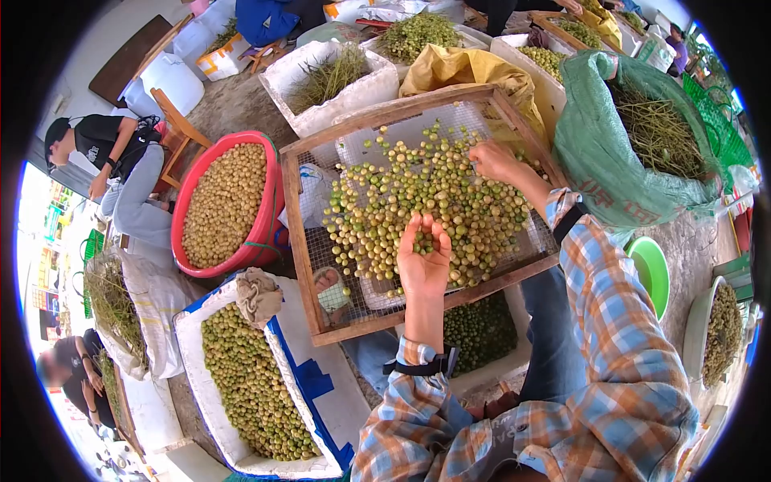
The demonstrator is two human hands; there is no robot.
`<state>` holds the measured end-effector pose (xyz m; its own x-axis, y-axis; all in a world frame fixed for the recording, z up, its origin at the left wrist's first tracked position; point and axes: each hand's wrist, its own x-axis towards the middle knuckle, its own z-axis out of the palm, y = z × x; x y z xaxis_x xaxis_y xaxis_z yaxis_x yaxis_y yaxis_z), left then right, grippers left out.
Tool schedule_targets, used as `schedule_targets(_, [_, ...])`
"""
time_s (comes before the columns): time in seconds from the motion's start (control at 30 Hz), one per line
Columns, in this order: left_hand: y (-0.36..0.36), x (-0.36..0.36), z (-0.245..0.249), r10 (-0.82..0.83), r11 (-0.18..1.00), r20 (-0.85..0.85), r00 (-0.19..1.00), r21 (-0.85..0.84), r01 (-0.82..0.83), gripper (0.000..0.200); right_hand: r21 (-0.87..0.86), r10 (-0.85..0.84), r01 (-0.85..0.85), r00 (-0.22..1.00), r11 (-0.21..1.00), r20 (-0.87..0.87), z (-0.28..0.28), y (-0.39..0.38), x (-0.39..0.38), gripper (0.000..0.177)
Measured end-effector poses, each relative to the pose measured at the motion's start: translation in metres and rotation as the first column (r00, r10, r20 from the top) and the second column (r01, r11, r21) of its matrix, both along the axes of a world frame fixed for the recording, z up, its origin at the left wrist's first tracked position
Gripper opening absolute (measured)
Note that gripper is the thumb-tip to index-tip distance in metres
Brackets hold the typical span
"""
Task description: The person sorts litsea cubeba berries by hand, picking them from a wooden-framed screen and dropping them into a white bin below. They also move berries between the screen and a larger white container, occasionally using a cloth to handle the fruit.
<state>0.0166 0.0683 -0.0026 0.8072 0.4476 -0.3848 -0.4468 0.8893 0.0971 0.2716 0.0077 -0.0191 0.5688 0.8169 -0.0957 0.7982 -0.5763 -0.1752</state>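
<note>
A wooden-framed wire mesh screen [299,233] lies tilted in front of me, covered in the middle with small round yellow-green fruits [385,201]. My left hand [426,261] rests palm up at the near side of the pile, fingers apart and slightly curled against the fruits; nothing shows gripped in it. Over the far right of the pile, my right hand [494,161] has its fingertips pinched together. Whatever lies between them is too small to make out. Below the screen, a white box [514,353] holds darker green fruits, partly hidden by the frame.
A red tub [178,229] and a foam box [193,361] of fruits stand left. Stems fill a green sack [586,136] at right and a foam box [277,80] behind. A green basin [650,273] is by my right arm. People [120,153] sit nearby.
</note>
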Motion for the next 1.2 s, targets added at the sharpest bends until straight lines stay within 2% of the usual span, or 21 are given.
schedule_targets(0.1, [-0.001,-0.001,0.0,0.0,1.0,0.012,1.0,-0.02,0.001,0.012,-0.008,0.014,-0.014,0.999,1.0,-0.036,-0.007,0.001,-0.004,0.013])
schedule_targets(0.17, [-0.001,0.001,-0.005,0.003,1.0,0.011,1.0,-0.023,-0.002,0.013,0.118,0.002,0.0,1.0,0.993,-0.009,-0.009,0.003,-0.013,0.011])
schedule_targets(0.3, [-0.002,0.004,-0.001,0.033,0.999,-0.074,0.997,-0.032,-0.035,0.013,0.077,-0.057,0.058,0.998,0.995,-0.016,-0.002,0.01,-0.017,0.01])
schedule_targets(0.37, [-0.001,0.005,-0.004,0.044,0.999,-0.065,0.997,-0.02,-0.045,0.013,0.292,0.066,0.066,0.905,0.954,-0.419,0.025,0.012,-0.035,0.015])
schedule_targets(0.4, [-0.002,0.004,-0.006,0.045,0.999,-0.064,0.997,-0.005,-0.045,0.013,0.303,0.149,0.037,0.81,0.952,-0.567,0.04,0.011,-0.053,0.021])
schedule_targets(0.43, [-0.003,0.004,-0.009,0.044,0.999,-0.061,0.997,0.011,-0.044,0.013,0.301,0.151,0.034,0.808,0.953,-0.569,0.046,0.012,-0.063,0.021])
schedule_targets(0.5, [-0.004,0.005,-0.011,0.053,0.998,-0.075,0.996,-0.012,-0.054,0.014,0.233,0.207,-0.044,0.638,0.971,-0.742,0.055,0.013,-0.075,0.024])
schedule_targets(0.53, [-0.004,0.006,-0.01,0.055,0.998,-0.065,0.996,-0.024,-0.057,0.014,0.337,0.251,-0.06,0.791,0.94,-0.558,0.043,0.018,-0.063,0.026])
schedule_targets(0.57, [-0.003,0.007,-0.007,0.058,0.998,-0.055,0.997,-0.033,-0.06,0.014,0.338,0.253,-0.064,0.792,0.939,-0.555,0.03,0.02,-0.052,0.026])
schedule_targets(0.6, [-0.003,0.007,-0.007,0.063,0.998,-0.051,0.997,-0.029,-0.064,0.014,0.361,0.28,-0.184,0.931,0.914,-0.234,0.023,0.023,-0.043,0.024])
schedule_targets(0.63, [-0.002,0.005,-0.007,0.061,0.997,-0.032,0.998,-0.04,-0.062,0.013,0.343,0.28,-0.302,0.953,0.889,0.115,0.011,0.025,-0.038,0.023])
schedule_targets(0.67, [-0.001,0.005,-0.007,0.058,0.997,-0.013,0.998,-0.051,-0.059,0.012,0.399,0.246,-0.31,0.948,0.863,0.203,-0.013,0.029,-0.033,0.017])
schedule_targets(0.7, [0.001,0.005,-0.007,0.059,0.997,-0.014,0.998,-0.047,-0.06,0.012,0.403,0.246,-0.31,0.948,0.861,0.203,-0.009,0.034,-0.034,0.017])
schedule_targets(0.77, [0.003,0.004,-0.009,0.041,0.998,-0.036,0.999,-0.043,-0.043,0.011,0.167,0.21,-0.21,0.977,0.963,0.02,-0.001,0.044,-0.033,0.013])
schedule_targets(0.83, [0.002,0.002,-0.009,0.039,0.997,-0.044,0.998,-0.057,-0.041,0.011,0.188,0.217,-0.215,0.976,0.958,0.012,-0.004,0.042,-0.028,0.01])
schedule_targets(0.9, [0.002,0.001,-0.009,0.049,0.998,0.008,0.999,-0.03,-0.049,0.01,0.406,0.197,-0.081,0.948,0.91,-0.251,0.003,0.038,-0.023,0.007])
schedule_targets(0.93, [0.002,0.001,-0.008,0.051,0.998,0.01,0.999,-0.033,-0.05,0.01,0.357,0.077,0.123,0.864,0.926,-0.497,0.02,0.031,-0.032,0.007])
schedule_targets(0.97, [0.002,0.001,-0.007,0.052,0.998,0.008,0.999,-0.026,-0.052,0.01,0.354,0.075,0.122,0.866,0.927,-0.495,0.028,0.027,-0.036,0.007])
schedule_targets(1.03, [-0.001,0.001,-0.005,0.047,0.999,0.009,0.999,-0.024,-0.047,0.01,0.368,0.119,0.267,0.644,0.891,-0.756,0.036,0.016,-0.04,0.005])
schedule_targets(1.17, [-0.004,0.006,-0.007,0.02,0.998,-0.115,0.993,0.057,-0.014,0.013,0.439,0.262,0.268,0.507,0.858,-0.822,0.037,0.002,-0.07,0.003])
schedule_targets(1.2, [-0.005,0.006,-0.011,-0.016,0.998,-0.114,0.993,0.062,0.023,0.015,0.406,0.213,0.282,0.529,0.869,-0.822,0.033,0.0,-0.08,0.003])
